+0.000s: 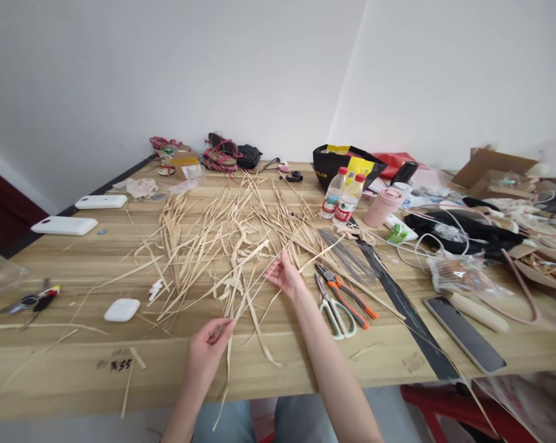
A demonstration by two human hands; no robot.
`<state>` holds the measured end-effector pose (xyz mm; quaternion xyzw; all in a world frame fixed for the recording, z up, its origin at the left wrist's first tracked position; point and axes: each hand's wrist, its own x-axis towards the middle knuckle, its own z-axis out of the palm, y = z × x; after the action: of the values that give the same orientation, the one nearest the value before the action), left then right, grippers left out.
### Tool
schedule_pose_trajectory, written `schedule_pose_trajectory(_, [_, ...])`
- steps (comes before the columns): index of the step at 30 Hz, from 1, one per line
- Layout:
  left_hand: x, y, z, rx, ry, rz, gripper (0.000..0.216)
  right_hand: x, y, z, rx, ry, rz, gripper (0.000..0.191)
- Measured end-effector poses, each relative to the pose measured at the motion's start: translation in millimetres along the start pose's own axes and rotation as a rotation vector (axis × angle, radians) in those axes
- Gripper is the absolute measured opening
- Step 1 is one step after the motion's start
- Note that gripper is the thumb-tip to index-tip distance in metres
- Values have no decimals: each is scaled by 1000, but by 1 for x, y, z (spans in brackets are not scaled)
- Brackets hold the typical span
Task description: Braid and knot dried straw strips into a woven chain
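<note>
My left hand [210, 344] is closed in a pinch on the near end of some thin, pale wires [254, 289], low over the front of the table. From there the wires slant up and away to my right hand [284, 277], where they cross between the thumb and the fingers. The right thumb presses toward them, while its other fingers are partly stretched out. Beneath and beyond both hands spreads a loose heap of straw-coloured flat strips [213, 240]. A twisted, braided-looking piece [238, 243] lies among the strips.
Right of my right forearm lie scissors [335, 314], orange-handled pliers [351, 301] and grey wires [346, 252]. Farther right are two bottles [346, 203], a pink cup [383, 206] and a phone [465, 335]. A white case [122, 310] and small tools [32, 301] lie left.
</note>
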<state>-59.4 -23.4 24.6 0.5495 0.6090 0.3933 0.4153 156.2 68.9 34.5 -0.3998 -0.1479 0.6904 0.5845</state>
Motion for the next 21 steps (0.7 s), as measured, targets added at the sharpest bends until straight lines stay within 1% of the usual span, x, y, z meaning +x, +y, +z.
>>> schedule_pose_trajectory(3, [0,0,-1,5,-6,-14,37,0,-1,0,0,9,10,44])
schedule_pose_trajectory(8, [0,-1,-1,7,8,-12,38,2,-3,-3,-46,-24,31,44])
schedule_pose_trajectory(13, [0,6,-1,-56,13,-59,38,1,-1,-2,-49,-49,-19,43])
schedule_pose_trajectory(16, [1,8,-2,-94,11,-86,39,1,0,1,-25,-94,-51,39])
schedule_pose_trajectory(19, [0,5,-1,-125,14,-92,39,2,1,1,-17,-153,-58,35])
schedule_pose_trajectory(21, [0,2,0,-118,12,-90,38,3,1,-1,-34,-160,-51,35])
